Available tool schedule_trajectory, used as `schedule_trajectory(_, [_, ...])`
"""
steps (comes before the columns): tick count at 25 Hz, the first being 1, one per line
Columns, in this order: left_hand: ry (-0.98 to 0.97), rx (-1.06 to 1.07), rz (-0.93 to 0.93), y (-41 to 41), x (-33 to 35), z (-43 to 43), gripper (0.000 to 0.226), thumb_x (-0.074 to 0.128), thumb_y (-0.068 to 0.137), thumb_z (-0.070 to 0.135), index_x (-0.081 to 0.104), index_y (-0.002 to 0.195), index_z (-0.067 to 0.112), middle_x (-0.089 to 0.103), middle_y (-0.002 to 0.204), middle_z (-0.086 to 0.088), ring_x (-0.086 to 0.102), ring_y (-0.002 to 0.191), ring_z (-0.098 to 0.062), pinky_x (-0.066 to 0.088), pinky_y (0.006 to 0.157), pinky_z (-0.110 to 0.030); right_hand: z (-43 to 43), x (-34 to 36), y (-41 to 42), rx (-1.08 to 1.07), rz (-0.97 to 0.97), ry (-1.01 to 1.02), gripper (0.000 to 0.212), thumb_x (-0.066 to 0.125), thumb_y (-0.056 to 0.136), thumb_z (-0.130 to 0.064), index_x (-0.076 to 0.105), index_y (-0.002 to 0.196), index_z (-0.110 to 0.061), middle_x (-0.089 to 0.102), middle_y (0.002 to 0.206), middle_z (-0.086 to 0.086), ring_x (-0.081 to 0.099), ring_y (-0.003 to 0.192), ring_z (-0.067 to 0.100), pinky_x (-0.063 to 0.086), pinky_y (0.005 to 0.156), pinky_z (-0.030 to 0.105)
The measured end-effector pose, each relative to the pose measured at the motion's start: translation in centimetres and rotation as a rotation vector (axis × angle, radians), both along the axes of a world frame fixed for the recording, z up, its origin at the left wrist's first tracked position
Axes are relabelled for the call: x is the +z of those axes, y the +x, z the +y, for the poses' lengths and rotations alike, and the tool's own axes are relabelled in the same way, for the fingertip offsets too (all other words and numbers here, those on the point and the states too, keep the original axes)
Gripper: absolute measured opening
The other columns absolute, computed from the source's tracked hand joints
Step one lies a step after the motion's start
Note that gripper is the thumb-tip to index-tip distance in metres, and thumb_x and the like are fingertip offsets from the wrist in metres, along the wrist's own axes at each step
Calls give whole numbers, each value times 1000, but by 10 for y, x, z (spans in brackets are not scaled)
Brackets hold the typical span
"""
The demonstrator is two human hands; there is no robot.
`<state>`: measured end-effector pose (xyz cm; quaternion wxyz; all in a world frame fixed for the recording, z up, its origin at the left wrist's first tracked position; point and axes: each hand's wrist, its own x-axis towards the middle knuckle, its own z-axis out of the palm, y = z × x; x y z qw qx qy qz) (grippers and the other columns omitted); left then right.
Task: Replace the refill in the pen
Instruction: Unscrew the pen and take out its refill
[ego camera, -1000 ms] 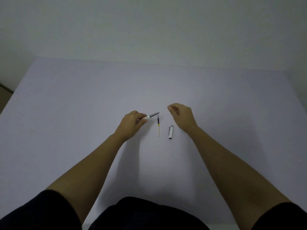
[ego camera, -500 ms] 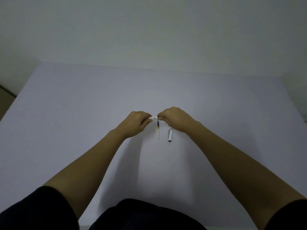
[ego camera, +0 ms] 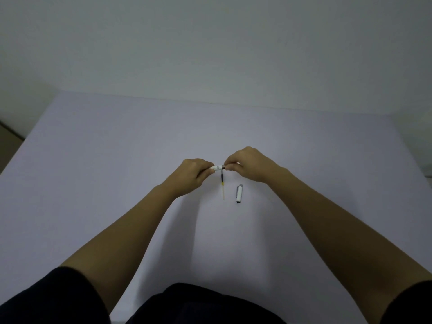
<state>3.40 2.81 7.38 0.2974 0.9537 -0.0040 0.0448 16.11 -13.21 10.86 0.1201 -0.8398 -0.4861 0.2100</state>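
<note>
I hold a white pen (ego camera: 217, 167) level between both hands above the middle of the table. My left hand (ego camera: 192, 176) grips its barrel end. My right hand (ego camera: 247, 166) pinches its dark tip end, and my fingers hide most of the pen. Just below the pen a thin refill (ego camera: 222, 185) lies on the table, dark at its far end with a yellow band and a pale tube toward me. To the right of the refill lies a white cap (ego camera: 239, 193) with a grey clip.
The white table (ego camera: 117, 160) runs to a wall at the back. Its left edge (ego camera: 21, 146) drops off to a darker floor. My dark clothing fills the bottom of the view.
My right hand moved left from open air onto the pen's tip end. It now grips that end, and both hands hold the pen. The refill and the cap have stayed put.
</note>
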Motion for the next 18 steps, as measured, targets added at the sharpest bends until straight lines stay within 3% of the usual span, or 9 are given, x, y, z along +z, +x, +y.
schedule_trajectory(3, [-10, 5, -36, 0, 4, -1, 22, 47, 95, 19, 64, 99, 5, 62, 73, -11, 48, 64, -22, 32, 61, -27, -3, 4, -1, 3, -19, 96, 24, 63, 86, -29, 64, 106, -16, 67, 103, -2, 59, 97, 18, 42, 83, 28])
schedule_trajectory(5, [-9, 5, -46, 0, 6, 0, 22, 47, 95, 19, 64, 100, 6, 62, 74, -10, 49, 64, -20, 31, 61, -25, -3, 3, -3, -12, -18, 28, 31, 52, 93, -34, 62, 115, -15, 68, 108, 1, 59, 97, 20, 42, 83, 31])
schedule_trajectory(7, [4, -10, -45, 1, 8, 1, 23, 47, 95, 21, 64, 100, 7, 62, 74, -10, 49, 65, -19, 31, 62, -23, -1, 3, -2, -12, -19, -17, 29, 45, 97, -29, 66, 109, -14, 71, 101, 6, 60, 92, 24, 42, 76, 32])
schedule_trajectory(9, [-2, -9, -62, 2, 11, 2, 22, 48, 95, 20, 64, 100, 7, 62, 73, -10, 46, 64, -17, 27, 60, -20, -1, 6, -1, -17, -34, 55, 22, 53, 93, -27, 68, 102, -14, 71, 97, 3, 57, 92, 23, 38, 75, 28])
schedule_trajectory(11, [-3, 9, -91, 3, 14, 3, 20, 50, 94, 18, 64, 100, 6, 62, 72, -11, 44, 62, -16, 24, 58, -20, -3, 10, 0, -14, -29, 129, 23, 62, 87, -29, 65, 105, -16, 69, 103, 1, 56, 98, 19, 41, 85, 29])
schedule_trajectory(13, [1, 19, -110, 3, 16, 6, 19, 50, 94, 17, 64, 100, 6, 60, 71, -9, 43, 62, -16, 24, 58, -21, -3, 10, 0, -26, -10, 101, 33, 58, 89, -34, 60, 117, -16, 67, 114, 2, 55, 106, 20, 39, 94, 30])
schedule_trajectory(15, [8, 4, -107, 1, 17, 8, 19, 50, 94, 18, 64, 99, 7, 58, 70, -6, 45, 62, -17, 24, 58, -20, -3, 9, 1, -24, -15, 76, 28, 50, 95, -29, 64, 115, -15, 70, 110, 4, 57, 98, 24, 38, 95, 33])
schedule_trajectory(18, [14, -11, -106, 0, 17, 6, 19, 51, 94, 18, 64, 99, 7, 60, 71, -10, 45, 63, -17, 24, 58, -20, -7, 10, 0, -23, -25, 183, 17, 59, 90, -22, 68, 102, -14, 71, 98, 2, 49, 82, 11, 35, 94, 32])
